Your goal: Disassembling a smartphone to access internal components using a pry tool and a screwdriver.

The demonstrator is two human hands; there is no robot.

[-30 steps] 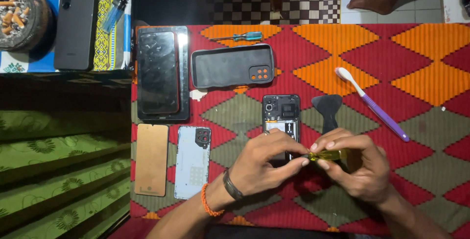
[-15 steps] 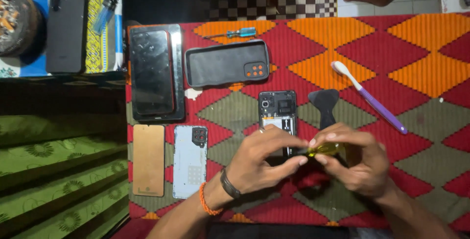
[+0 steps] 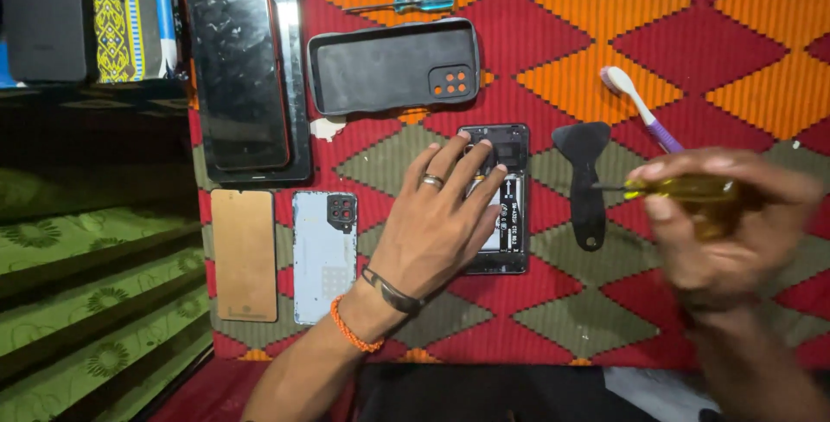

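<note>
Opened phone [image 3: 506, 206] lies mid-cloth [image 3: 605, 33]; left hand [image 3: 437, 223] spreads flat over it, pinning it. Right hand [image 3: 735, 223] grips the yellow screwdriver [image 3: 683, 188], lifted clear beside the black pry tool [image 3: 584, 180]. Unscrewing stage, seemingly; next, tip onto a screw.

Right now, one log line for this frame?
left hand: fingers flat on opened black phone | right hand: grips yellow-handled screwdriver, off phone, above black plastic pry tool | surface: red patterned cloth
</note>
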